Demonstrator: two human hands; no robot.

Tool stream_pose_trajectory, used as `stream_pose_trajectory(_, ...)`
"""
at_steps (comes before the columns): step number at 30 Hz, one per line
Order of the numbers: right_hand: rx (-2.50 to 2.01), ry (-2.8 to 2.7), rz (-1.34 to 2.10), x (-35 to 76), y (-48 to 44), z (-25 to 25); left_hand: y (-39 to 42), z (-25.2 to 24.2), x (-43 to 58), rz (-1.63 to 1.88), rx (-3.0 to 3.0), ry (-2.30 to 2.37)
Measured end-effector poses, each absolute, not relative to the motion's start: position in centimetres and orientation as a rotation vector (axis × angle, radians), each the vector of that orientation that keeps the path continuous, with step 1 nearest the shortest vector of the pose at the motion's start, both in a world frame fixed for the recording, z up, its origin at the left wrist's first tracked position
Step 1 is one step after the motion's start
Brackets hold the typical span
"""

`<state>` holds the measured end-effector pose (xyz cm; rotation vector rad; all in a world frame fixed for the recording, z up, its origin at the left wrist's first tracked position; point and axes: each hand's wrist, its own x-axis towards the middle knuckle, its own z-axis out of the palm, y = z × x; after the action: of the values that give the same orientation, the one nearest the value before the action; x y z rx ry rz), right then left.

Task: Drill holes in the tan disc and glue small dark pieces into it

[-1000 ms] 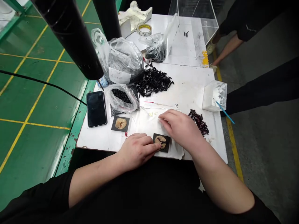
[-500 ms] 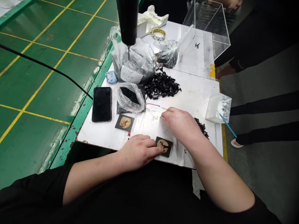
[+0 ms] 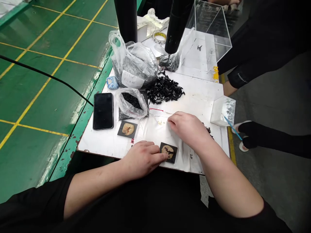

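My left hand [image 3: 143, 158] lies near the table's front edge, its fingertips against a small dark square card [image 3: 173, 157] bearing a tan, rounded piece [image 3: 167, 152]. My right hand [image 3: 187, 129] is bent downward, its fingertips beside several tiny pale bits [image 3: 160, 122] on a sheet of white plastic [image 3: 150, 139]. What lies under those fingertips is hidden. A matching dark card [image 3: 127, 129] with a tan piece sits further left. Behind my hands are a heap of black pieces [image 3: 164, 91] and a clear bag of black granules [image 3: 132, 103].
The white table [image 3: 196, 103] also holds a phone [image 3: 103, 111], a large tied bag [image 3: 134, 63], and a clear tub with a blue stick [image 3: 223, 110]. A clear acrylic box [image 3: 209, 29] stands at the back. Black tubes [image 3: 178, 26] hang above, and a co-worker's legs [image 3: 267, 139] stand right.
My head has turned slightly, shifting the whole scene. My hands have barely moved, and my right forearm now covers most of the dark heap on the right. The co-worker's legs have shifted.
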<state>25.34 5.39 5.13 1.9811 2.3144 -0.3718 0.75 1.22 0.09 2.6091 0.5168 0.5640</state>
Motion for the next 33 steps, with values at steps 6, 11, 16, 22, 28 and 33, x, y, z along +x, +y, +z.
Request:
stream_pose_trajectory(6,2.085,2.797,-0.554,27.9,-0.9,4.8,1.3,0.5,0.8,0.566,2.610,0.511)
stream_pose_trajectory(11,2.025,2.943,-0.766,27.8,-5.8,4.6,1.4,0.6,0.7,0.546,2.578,0.500)
stream_pose_trajectory(16,2.078,3.026,-0.647,26.8,-7.2,3.3,1.4,0.6,0.8,0.577,2.589,0.486)
stream_pose_trajectory(22,2.098,3.065,-0.499,26.0,-7.6,2.8,1.3,0.6,1.0,0.598,2.590,0.484)
stream_pose_trajectory(28,2.074,3.048,-0.378,25.7,-7.6,2.9,1.4,0.4,0.9,0.575,2.608,0.485)
stream_pose_trajectory(33,2.097,3.044,-0.379,25.8,-8.2,3.1,1.4,0.5,0.9,0.579,2.620,0.486)
